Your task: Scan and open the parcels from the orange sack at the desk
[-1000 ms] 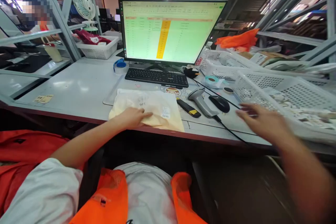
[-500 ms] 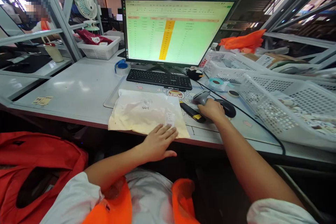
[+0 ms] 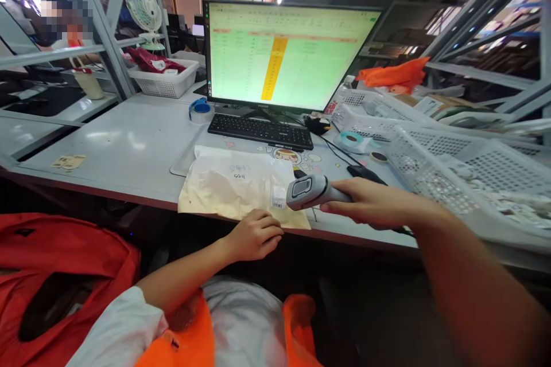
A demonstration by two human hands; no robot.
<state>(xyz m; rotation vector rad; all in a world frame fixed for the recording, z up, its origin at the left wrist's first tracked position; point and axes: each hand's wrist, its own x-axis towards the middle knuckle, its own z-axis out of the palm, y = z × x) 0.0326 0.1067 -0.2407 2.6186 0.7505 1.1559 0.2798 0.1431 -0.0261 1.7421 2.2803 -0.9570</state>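
My right hand [image 3: 372, 202] is closed round the handle of a grey barcode scanner [image 3: 307, 190], held above the desk. The scanner's head points left, close to a barcode label [image 3: 278, 197] on a pale plastic mailing bag [image 3: 228, 175]. The bag lies flat at the desk's front edge, with handwritten digits on its top. At its lower edge, my left hand [image 3: 255, 234] has curled fingers that seem to grip the bag's rim; the fingertips are partly hidden. A black mouse [image 3: 365, 174] sits behind my right hand.
A black keyboard [image 3: 260, 131] lies before a lit monitor [image 3: 241, 57]. White perforated baskets [image 3: 434, 175] crowd the right side, with tape rolls [image 3: 350, 140] near them. Another basket [image 3: 166, 83] and a fan [image 3: 143, 7] stand back left. A person [image 3: 69, 23] is beyond the rack.
My right hand has lifted the barcode scanner off the desk and swung it left and nearer, towards the label. My left hand's spread fingers have slid off the bag's top and curled at its edge.
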